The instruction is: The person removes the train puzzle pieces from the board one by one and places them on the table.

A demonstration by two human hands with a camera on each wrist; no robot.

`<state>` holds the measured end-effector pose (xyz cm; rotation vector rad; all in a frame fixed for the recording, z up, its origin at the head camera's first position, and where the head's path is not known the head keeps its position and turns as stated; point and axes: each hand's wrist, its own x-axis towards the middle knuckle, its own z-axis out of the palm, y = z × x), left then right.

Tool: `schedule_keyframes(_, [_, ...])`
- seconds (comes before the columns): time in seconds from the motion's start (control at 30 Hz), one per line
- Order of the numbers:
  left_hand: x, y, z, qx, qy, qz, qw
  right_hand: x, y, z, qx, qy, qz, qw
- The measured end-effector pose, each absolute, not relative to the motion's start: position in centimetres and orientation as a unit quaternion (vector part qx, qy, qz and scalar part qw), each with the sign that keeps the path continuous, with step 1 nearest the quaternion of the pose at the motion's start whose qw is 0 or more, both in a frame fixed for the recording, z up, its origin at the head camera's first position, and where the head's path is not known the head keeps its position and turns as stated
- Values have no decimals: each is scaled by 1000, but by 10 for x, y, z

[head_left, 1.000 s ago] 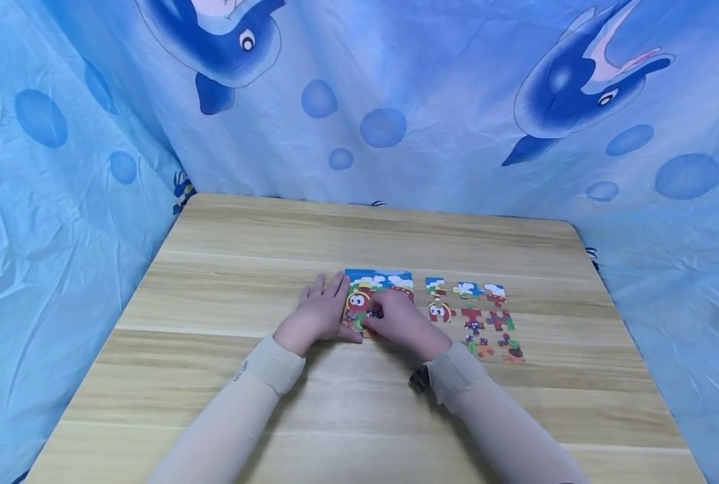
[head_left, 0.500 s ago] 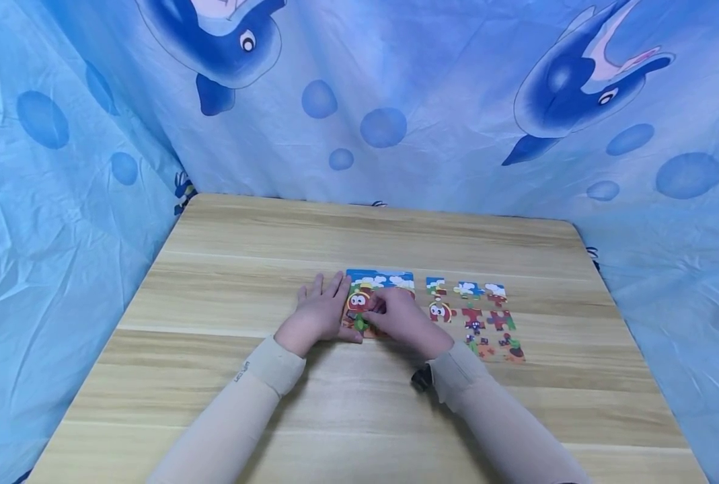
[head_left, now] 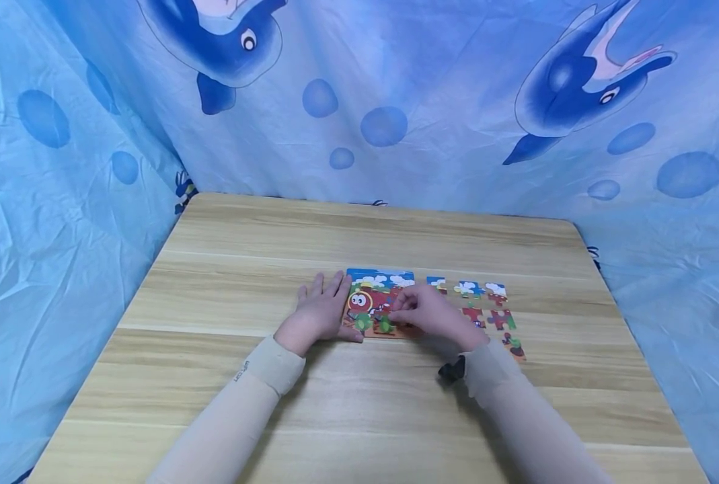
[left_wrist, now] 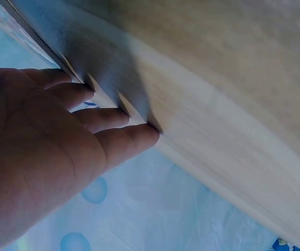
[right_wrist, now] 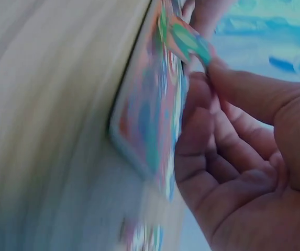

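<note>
A jigsaw puzzle board (head_left: pixel 371 274) with a blue sky border and a red cartoon character lies flat on the wooden table. Along its left side my left hand (head_left: pixel 317 318) rests with straight, spread fingers, the thumb by the lower edge. In the left wrist view, the fingertips of that hand (left_wrist: pixel 50 136) touch the tabletop. My right hand (head_left: pixel 430 314) is over the board's right part. Between thumb and index finger it pinches a green and orange puzzle piece (right_wrist: pixel 186 41), tilted above the board in the right wrist view, which is blurred.
Loose puzzle pieces (head_left: pixel 502 319) lie in rough rows right of the board, some partly hidden by my right hand and wrist. The wooden table (head_left: pixel 238 228) meets a blue dolphin-print curtain (head_left: pixel 432 168) at its back edge.
My right hand has shifted right from the board's lower left part, with a green piece in its pinch. More of the board's left and middle shows. My left hand stays put.
</note>
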<state>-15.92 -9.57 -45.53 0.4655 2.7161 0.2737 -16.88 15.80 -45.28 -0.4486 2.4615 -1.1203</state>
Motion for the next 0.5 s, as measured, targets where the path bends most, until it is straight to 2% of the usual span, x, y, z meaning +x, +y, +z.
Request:
schedule_keyframes(0.37, [-162, -94, -457, 159, 964, 89, 193, -164, 235, -446, -132, 882, -367, 266])
schedule_keyframes(0.5, [-162, -93, -458, 159, 964, 88, 193, -162, 250, -445, -99, 896, -342, 264])
